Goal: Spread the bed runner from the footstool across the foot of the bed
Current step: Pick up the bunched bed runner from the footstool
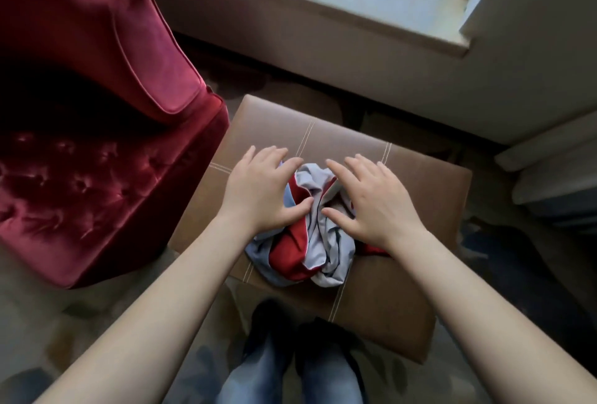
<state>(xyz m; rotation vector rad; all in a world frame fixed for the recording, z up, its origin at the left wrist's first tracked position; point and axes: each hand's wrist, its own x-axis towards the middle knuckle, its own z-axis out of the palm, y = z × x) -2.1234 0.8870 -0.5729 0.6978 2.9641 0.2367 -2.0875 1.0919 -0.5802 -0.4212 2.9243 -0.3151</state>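
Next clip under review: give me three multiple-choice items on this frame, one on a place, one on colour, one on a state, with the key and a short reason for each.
1. Where does the bed runner lie?
A. on a bed
B. on the brown footstool
C. in a drawer

2. Which colours does the runner show?
A. red and pale grey
B. green and yellow
C. black only

3. What state is the runner in?
A. spread out flat
B. rolled into a neat tube
C. crumpled in a heap under the left hand and right hand

Key:
1 B: the heap sits on the footstool's stitched brown top.
2 A: red and grey folds show between the two hands.
3 C: the cloth is bunched, and both hands rest on it with fingers spread.
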